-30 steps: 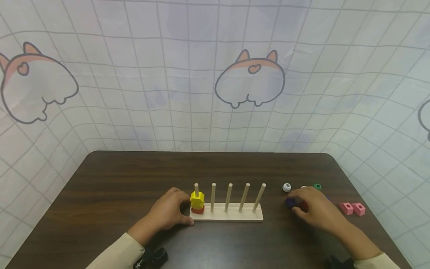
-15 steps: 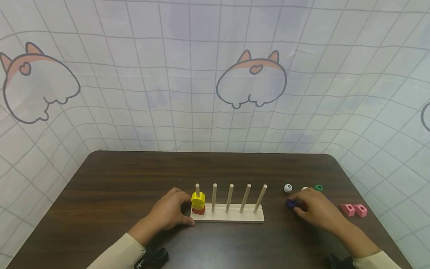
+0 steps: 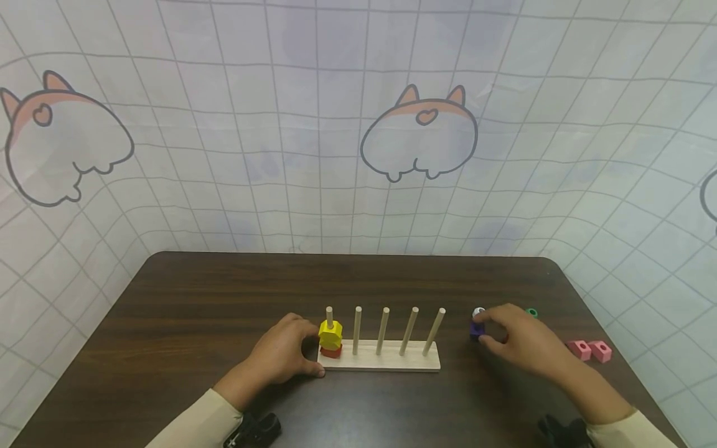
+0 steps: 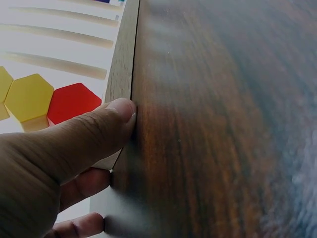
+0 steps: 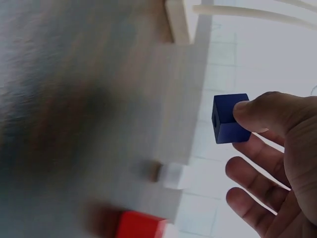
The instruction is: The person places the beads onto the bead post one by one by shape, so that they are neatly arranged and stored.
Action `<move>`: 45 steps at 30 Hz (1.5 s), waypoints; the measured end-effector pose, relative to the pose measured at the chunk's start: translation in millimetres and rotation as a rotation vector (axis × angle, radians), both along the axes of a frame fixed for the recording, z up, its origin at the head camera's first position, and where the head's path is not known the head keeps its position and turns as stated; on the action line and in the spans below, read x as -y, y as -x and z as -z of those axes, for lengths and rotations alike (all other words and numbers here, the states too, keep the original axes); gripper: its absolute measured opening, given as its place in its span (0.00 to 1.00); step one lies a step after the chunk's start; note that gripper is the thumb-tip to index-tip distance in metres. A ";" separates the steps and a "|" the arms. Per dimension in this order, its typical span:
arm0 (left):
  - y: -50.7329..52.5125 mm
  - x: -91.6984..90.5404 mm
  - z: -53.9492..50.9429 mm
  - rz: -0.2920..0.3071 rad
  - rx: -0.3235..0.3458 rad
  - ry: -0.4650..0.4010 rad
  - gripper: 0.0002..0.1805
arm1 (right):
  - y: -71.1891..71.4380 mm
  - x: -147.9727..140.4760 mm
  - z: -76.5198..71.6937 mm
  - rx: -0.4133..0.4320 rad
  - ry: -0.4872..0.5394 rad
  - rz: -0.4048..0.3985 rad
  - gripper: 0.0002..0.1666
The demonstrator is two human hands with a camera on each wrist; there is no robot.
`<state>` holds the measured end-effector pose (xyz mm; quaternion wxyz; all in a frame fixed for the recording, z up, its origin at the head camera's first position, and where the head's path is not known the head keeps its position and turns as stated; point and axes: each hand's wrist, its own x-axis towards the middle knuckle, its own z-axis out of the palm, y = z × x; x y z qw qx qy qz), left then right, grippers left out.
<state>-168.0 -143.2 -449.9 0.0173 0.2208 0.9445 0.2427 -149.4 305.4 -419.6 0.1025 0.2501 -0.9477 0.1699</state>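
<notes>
My left hand (image 3: pixel 282 350) grips the left end of a wooden peg board (image 3: pixel 386 361), its thumb (image 4: pixel 111 119) along the front edge. On the board's leftmost peg sit yellow hexagonal beads (image 3: pixel 330 336) above a red bead (image 3: pixel 331 352); the other pegs are bare. To the right of the board, my right hand (image 3: pixel 526 339) pinches a dark blue block (image 5: pixel 232 119) between thumb and fingers. A hole shows in one side of that block. In the right wrist view it is held up off the table.
Behind the blue block stands a white bead (image 3: pixel 478 311). A green bead (image 3: pixel 531 313) and two pink blocks (image 3: pixel 590 350) lie farther right. A red block (image 5: pixel 141 225) shows in the right wrist view. A patterned curtain (image 3: pixel 313 155) hangs behind the dark table (image 3: pixel 235 280).
My right hand has lifted the blue block from among the loose pieces and moved it slightly left and up. My left hand stays at the board's end.
</notes>
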 end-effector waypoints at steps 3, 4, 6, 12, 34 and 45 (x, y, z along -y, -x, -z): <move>-0.1 0.0 0.1 0.001 -0.003 0.002 0.29 | -1.3 4.9 -11.8 0.037 0.014 0.017 0.19; -0.2 0.0 0.1 0.000 -0.003 0.003 0.29 | -1.6 6.4 -15.9 0.045 0.018 0.023 0.20; -0.4 0.0 -0.1 0.000 -0.001 0.006 0.29 | -2.2 9.1 -23.8 0.059 0.025 0.035 0.20; -0.3 0.5 -0.4 -0.001 0.003 0.019 0.30 | -0.5 17.9 -40.1 0.006 0.030 -0.011 0.20; -0.3 1.3 2.3 -0.005 0.005 0.020 0.31 | 3.2 46.7 -74.6 -0.107 0.227 -0.177 0.25; 1.4 0.2 2.4 -0.005 0.003 0.023 0.31 | 7.2 65.4 -85.4 -0.191 0.273 -0.274 0.27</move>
